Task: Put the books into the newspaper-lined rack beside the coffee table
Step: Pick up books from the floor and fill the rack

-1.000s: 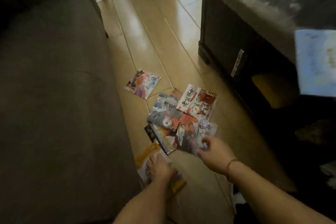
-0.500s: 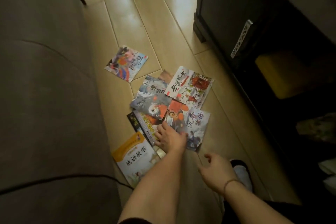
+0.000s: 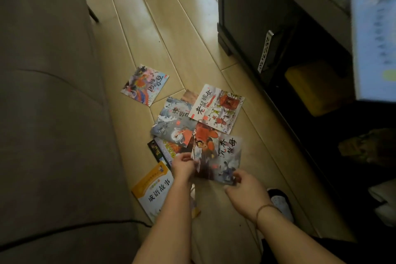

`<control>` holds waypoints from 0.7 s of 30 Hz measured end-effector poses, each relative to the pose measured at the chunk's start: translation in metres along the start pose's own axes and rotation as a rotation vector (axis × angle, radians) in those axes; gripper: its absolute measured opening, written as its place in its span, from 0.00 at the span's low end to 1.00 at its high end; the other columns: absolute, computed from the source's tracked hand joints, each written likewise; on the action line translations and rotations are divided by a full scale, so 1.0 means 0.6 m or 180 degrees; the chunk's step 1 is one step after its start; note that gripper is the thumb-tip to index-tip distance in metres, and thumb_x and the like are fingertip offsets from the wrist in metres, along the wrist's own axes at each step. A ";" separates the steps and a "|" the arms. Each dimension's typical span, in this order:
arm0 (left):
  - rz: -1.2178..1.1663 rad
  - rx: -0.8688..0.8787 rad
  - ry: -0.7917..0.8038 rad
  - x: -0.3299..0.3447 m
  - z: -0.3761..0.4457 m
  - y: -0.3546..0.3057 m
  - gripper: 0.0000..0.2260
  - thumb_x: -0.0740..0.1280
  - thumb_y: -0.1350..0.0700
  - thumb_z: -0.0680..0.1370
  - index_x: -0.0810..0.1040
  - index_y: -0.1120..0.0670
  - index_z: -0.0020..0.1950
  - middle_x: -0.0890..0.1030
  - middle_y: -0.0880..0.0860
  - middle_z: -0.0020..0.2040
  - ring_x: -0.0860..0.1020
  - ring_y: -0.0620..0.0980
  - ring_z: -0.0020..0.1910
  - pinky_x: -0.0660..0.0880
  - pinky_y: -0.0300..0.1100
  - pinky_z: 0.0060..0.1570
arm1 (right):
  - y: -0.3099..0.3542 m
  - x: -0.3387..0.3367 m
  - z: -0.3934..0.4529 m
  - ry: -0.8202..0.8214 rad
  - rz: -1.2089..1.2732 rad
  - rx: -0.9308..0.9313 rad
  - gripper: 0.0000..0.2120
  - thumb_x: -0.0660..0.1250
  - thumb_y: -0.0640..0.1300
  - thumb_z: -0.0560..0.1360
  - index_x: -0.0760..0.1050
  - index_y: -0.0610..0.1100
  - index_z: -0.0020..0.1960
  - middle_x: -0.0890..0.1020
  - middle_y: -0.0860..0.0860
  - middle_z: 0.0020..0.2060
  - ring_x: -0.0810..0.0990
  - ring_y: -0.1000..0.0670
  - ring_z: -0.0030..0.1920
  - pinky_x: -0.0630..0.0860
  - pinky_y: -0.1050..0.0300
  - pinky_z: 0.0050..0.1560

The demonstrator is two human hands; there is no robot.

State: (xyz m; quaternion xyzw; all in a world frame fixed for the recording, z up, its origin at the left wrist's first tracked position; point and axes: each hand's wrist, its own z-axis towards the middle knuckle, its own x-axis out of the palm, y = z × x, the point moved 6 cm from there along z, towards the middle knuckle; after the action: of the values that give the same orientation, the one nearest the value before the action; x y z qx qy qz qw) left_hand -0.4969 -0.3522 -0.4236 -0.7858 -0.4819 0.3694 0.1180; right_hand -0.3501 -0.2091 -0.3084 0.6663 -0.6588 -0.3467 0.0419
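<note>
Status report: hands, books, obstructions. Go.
Both hands, left hand and right hand, grip the grey-and-red picture book. Other books lie on the wooden floor. Rack unseen.

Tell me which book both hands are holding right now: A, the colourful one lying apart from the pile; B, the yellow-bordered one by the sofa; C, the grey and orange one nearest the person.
C: the left hand and right hand both pinch the near edge of the grey and orange book.
</note>
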 end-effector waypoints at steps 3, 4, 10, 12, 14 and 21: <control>-0.0700 0.0232 0.0152 -0.039 -0.066 -0.033 0.09 0.71 0.66 0.75 0.81 0.53 0.50 0.83 0.51 0.48 0.81 0.49 0.48 0.78 0.41 0.41 | 0.025 -0.029 -0.003 -0.0417 0.0103 -0.0084 0.22 0.68 0.43 0.75 0.69 0.47 0.68 0.75 0.48 0.65 0.74 0.47 0.62 0.72 0.56 0.57; -0.0763 0.0436 0.0164 -0.053 -0.091 -0.048 0.08 0.71 0.66 0.75 0.82 0.53 0.49 0.83 0.50 0.48 0.81 0.49 0.48 0.79 0.42 0.43 | 0.040 -0.045 -0.004 -0.0670 0.0095 -0.0225 0.27 0.68 0.42 0.75 0.65 0.49 0.72 0.71 0.49 0.69 0.70 0.47 0.67 0.71 0.54 0.62; -0.0029 0.1706 0.0737 -0.103 -0.225 -0.153 0.13 0.73 0.67 0.72 0.85 0.47 0.40 0.85 0.49 0.43 0.82 0.51 0.48 0.80 0.47 0.50 | 0.195 -0.143 -0.071 -0.1387 -0.1664 -0.1804 0.40 0.71 0.47 0.72 0.51 0.60 0.76 0.51 0.52 0.77 0.44 0.45 0.77 0.46 0.40 0.74; -0.0056 0.1924 0.0890 -0.117 -0.272 -0.183 0.13 0.73 0.68 0.71 0.85 0.49 0.41 0.85 0.49 0.42 0.82 0.50 0.48 0.81 0.45 0.50 | 0.214 -0.159 -0.101 -0.1367 -0.2427 -0.1894 0.22 0.66 0.51 0.75 0.68 0.59 0.68 0.65 0.53 0.72 0.52 0.45 0.76 0.39 0.33 0.72; -0.0329 0.2013 0.0861 -0.137 -0.310 -0.204 0.11 0.74 0.67 0.71 0.84 0.52 0.44 0.85 0.49 0.45 0.83 0.47 0.49 0.80 0.45 0.50 | 0.220 -0.173 -0.130 -0.1113 -0.2454 -0.1836 0.10 0.60 0.51 0.79 0.75 0.56 0.58 0.78 0.55 0.58 0.68 0.47 0.68 0.38 0.32 0.71; -0.1815 0.2415 0.0690 -0.184 -0.465 -0.271 0.14 0.74 0.65 0.67 0.79 0.54 0.49 0.85 0.51 0.39 0.83 0.48 0.40 0.81 0.42 0.38 | 0.241 -0.256 -0.308 -0.1545 -0.2594 -0.2965 0.13 0.68 0.49 0.73 0.75 0.56 0.56 0.81 0.56 0.49 0.81 0.49 0.50 0.73 0.48 0.57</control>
State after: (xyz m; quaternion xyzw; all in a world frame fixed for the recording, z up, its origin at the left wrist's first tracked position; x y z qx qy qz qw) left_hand -0.4413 -0.3155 -0.0889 -0.5579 -0.4942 0.3880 0.5421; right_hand -0.3608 -0.1625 -0.0322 0.6774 -0.1262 -0.7235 0.0415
